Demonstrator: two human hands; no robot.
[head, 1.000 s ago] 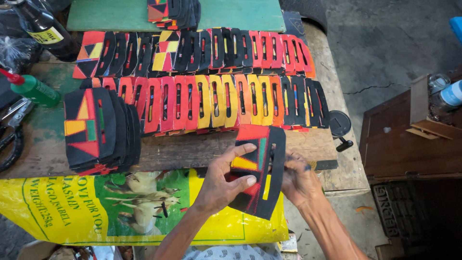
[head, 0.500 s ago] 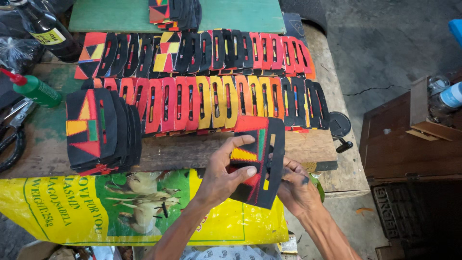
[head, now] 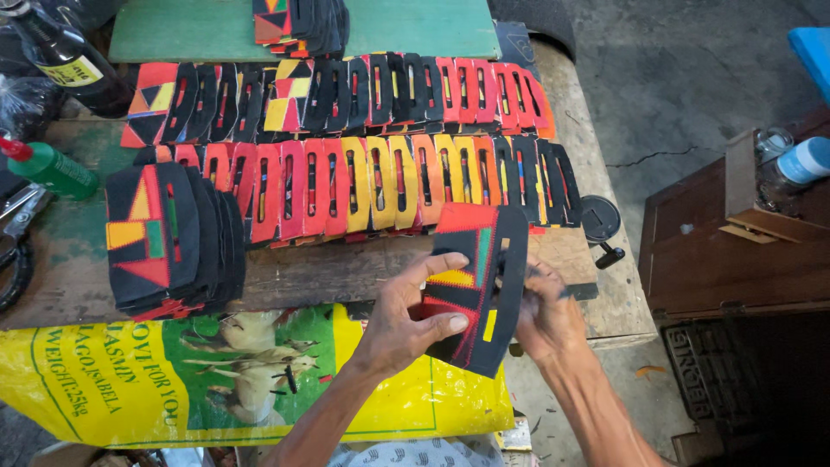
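My left hand (head: pixel 403 322) grips a black patchwork piece (head: pixel 474 285) with red, yellow and green patches and a long slot, held upright in front of the bench edge. My right hand (head: pixel 547 318) is behind its right side, fingers against the black strip near the slot. Beyond them, rows of similar red, yellow, orange and black slotted pieces (head: pixel 380 177) lie overlapped on the wooden bench (head: pixel 320 272). A stack of the same pieces (head: pixel 169 238) sits at the left.
A yellow printed sack (head: pixel 173 380) hangs below the bench front. A green board (head: pixel 199 30) with another pile lies at the back. A green bottle (head: pixel 47 169), a dark bottle (head: pixel 69 60) and scissors (head: pixel 13 251) are at the left. A brown wooden box (head: pixel 735 251) stands at the right.
The held piece has shifted slightly lower and tilted. My right hand has moved up behind its right edge; my left thumb and fingers have closed more firmly on it.
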